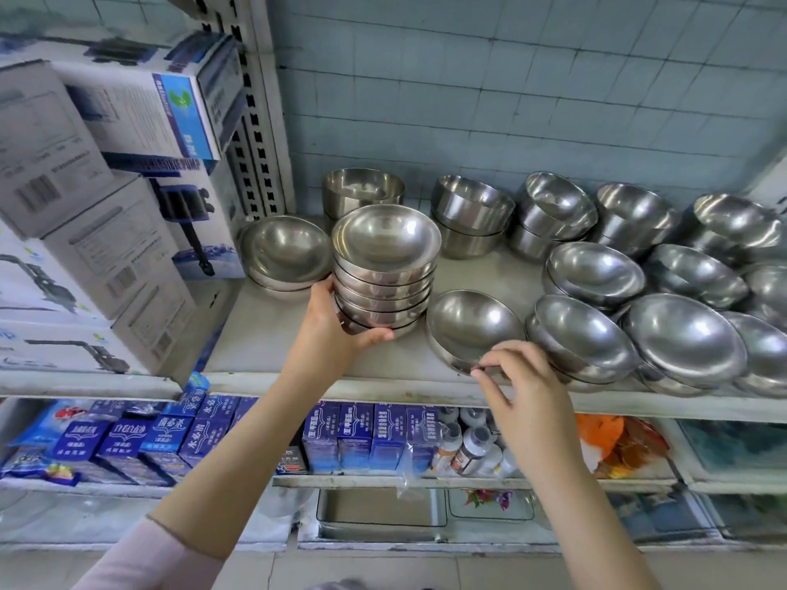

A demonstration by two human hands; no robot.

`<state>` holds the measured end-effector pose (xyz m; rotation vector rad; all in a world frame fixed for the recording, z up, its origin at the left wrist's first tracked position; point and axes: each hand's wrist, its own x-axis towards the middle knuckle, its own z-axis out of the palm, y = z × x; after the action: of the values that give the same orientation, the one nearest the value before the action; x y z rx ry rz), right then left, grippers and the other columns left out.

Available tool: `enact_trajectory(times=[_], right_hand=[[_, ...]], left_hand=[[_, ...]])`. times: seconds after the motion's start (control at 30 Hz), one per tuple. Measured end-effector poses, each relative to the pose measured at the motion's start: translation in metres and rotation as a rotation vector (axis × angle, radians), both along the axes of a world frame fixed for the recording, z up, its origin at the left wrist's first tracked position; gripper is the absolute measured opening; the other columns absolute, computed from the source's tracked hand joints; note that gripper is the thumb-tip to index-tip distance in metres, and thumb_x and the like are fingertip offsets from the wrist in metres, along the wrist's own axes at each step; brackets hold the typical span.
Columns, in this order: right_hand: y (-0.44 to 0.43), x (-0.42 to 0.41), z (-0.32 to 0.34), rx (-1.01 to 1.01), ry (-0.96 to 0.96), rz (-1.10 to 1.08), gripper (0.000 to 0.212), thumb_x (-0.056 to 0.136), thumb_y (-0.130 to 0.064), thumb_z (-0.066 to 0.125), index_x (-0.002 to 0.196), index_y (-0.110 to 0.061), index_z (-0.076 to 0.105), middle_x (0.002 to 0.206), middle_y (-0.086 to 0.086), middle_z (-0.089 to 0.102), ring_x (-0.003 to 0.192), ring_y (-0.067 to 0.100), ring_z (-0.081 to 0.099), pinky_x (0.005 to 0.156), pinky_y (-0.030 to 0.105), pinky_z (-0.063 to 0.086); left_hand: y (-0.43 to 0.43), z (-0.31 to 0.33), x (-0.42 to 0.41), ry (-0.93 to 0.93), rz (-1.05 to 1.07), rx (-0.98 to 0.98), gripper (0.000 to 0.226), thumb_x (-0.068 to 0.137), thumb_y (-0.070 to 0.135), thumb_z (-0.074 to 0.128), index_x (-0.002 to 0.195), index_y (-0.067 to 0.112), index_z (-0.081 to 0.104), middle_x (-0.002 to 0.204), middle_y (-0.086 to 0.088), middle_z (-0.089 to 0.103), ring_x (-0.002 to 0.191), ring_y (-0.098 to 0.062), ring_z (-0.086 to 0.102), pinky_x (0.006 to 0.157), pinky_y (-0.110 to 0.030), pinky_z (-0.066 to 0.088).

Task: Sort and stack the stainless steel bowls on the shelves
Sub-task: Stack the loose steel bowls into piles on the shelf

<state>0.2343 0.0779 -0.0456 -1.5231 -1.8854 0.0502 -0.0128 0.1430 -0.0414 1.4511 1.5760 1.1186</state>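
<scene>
**Desk:** Status on the bowls? How far along?

**Me:** Maybe halfway, judging from my feed. One tall stack (385, 270) of shallow bowls, six or so nested, sits centre frame on the shelf (272, 330). My left hand (336, 330) has it: fingers curled under the bottom bowl, thumb up the left side. Can't tell if it's resting on the shelf or raised a bit.

**Desk:** And the rt hand?

**Me:** My right hand (524, 389) is at the single bowl (472, 325) just right of the stack, lower centre of frame. Fingertips pinch its near rim, other fingers loosely bent. That bowl looks the same size as the stack, so I'd guess it goes on top next.

**Desk:** What's done vs left?

**Me:** Done, I think: the back-row stacks (470, 210) of deeper bowls along the wall, upper centre, 2–3 high, plus a low pile (285, 253) left of the tall stack. Left: the loose bowls (681, 338) at right of frame. They're tilted, overlapping and leaning on each other, not nested square. Probably ten or more, and the right edge cuts some off, so no exact count.

**Desk:** Anything in the way?

**Me:** Boxes (127, 100) fill the upper left, blue cartons (362, 436) on the shelf below. Neither touches the bowls.
</scene>
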Motion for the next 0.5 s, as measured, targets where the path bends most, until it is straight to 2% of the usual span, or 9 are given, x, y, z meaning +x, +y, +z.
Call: enact_trajectory(times=[0.07,0.13,0.17,0.2,0.27,0.37,0.4,0.43,0.5], right_hand=[[-0.006,-0.002,-0.004,0.005,-0.022,-0.027,0.008,0.086,-0.021,0.072,0.091,-0.015,0.07,0.115,0.001,0.06,0.083,0.019,0.064,0.063,0.021,0.042],[-0.011,-0.005,-0.009,0.006,0.0,-0.026,0.011,0.086,-0.026,0.068,0.091,-0.016,0.068,0.125,0.005,0.058,0.088,0.022,0.065,0.065,0.024,0.046],[-0.013,-0.006,-0.011,0.002,0.021,-0.018,0.013,0.086,-0.028,0.067,0.092,-0.016,0.066,0.129,0.007,0.055,0.095,0.022,0.064,0.067,0.026,0.05],[-0.015,-0.007,-0.012,-0.006,0.048,-0.012,0.017,0.085,-0.031,0.068,0.092,-0.016,0.065,0.134,0.007,0.052,0.1,0.018,0.061,0.069,0.027,0.052],[-0.016,-0.01,-0.013,-0.01,0.103,-0.008,0.028,0.084,-0.041,0.067,0.093,-0.015,0.063,0.14,0.007,0.048,0.098,0.001,0.049,0.07,0.017,0.049],[-0.015,-0.016,-0.011,0.042,0.184,-0.018,0.036,0.082,-0.046,0.063,0.088,-0.011,0.063,0.141,0.011,0.048,0.106,-0.014,0.044,0.073,0.001,0.041],[-0.014,-0.018,-0.01,0.053,0.215,-0.023,0.036,0.081,-0.046,0.064,0.086,-0.01,0.063,0.14,0.012,0.049,0.113,-0.019,0.042,0.077,-0.002,0.039],[-0.013,-0.019,-0.011,0.053,0.25,-0.025,0.036,0.08,-0.045,0.065,0.086,-0.009,0.063,0.141,0.013,0.048,0.12,-0.019,0.04,0.082,-0.004,0.037],[-0.013,-0.019,-0.014,0.016,0.346,-0.018,0.038,0.078,-0.046,0.067,0.093,-0.011,0.062,0.147,0.01,0.043,0.133,0.001,0.045,0.09,0.002,0.039]], left_hand=[[0.006,0.001,0.004,0.0,-0.003,0.012,0.104,0.057,0.029,0.092,0.138,0.008,0.03,0.128,-0.005,0.058,0.114,-0.016,0.06,0.102,-0.027,0.046],[0.01,0.001,0.008,0.003,-0.009,0.023,0.101,0.06,0.023,0.091,0.137,0.005,0.03,0.123,-0.002,0.059,0.11,-0.013,0.059,0.092,-0.01,0.044],[0.013,0.001,0.01,0.0,-0.013,0.028,0.101,0.06,0.022,0.091,0.138,0.005,0.029,0.123,-0.002,0.059,0.11,-0.013,0.058,0.091,-0.009,0.044],[0.015,0.001,0.012,-0.002,-0.02,0.034,0.101,0.061,0.023,0.091,0.138,0.005,0.029,0.124,-0.002,0.058,0.111,-0.013,0.058,0.093,-0.015,0.044],[0.02,0.002,0.015,-0.012,-0.037,0.037,0.1,0.062,0.022,0.091,0.138,0.005,0.028,0.121,0.001,0.059,0.109,-0.01,0.058,0.095,-0.021,0.045],[0.027,0.003,0.019,-0.014,-0.042,0.033,0.096,0.065,0.018,0.089,0.138,0.005,0.028,0.103,0.019,0.055,0.091,0.012,0.056,0.078,0.0,0.039],[0.029,0.003,0.019,-0.01,-0.04,0.034,0.097,0.065,0.018,0.089,0.139,0.005,0.028,0.102,0.021,0.053,0.091,0.011,0.056,0.074,0.004,0.037],[0.031,0.003,0.019,-0.004,-0.04,0.033,0.1,0.065,0.019,0.089,0.141,0.005,0.027,0.105,0.019,0.053,0.095,0.005,0.056,0.073,0.007,0.035],[0.032,0.006,0.017,0.004,-0.051,0.009,0.109,0.066,0.024,0.089,0.148,0.007,0.02,0.12,0.009,0.057,0.107,-0.005,0.055,0.08,0.002,0.036]])
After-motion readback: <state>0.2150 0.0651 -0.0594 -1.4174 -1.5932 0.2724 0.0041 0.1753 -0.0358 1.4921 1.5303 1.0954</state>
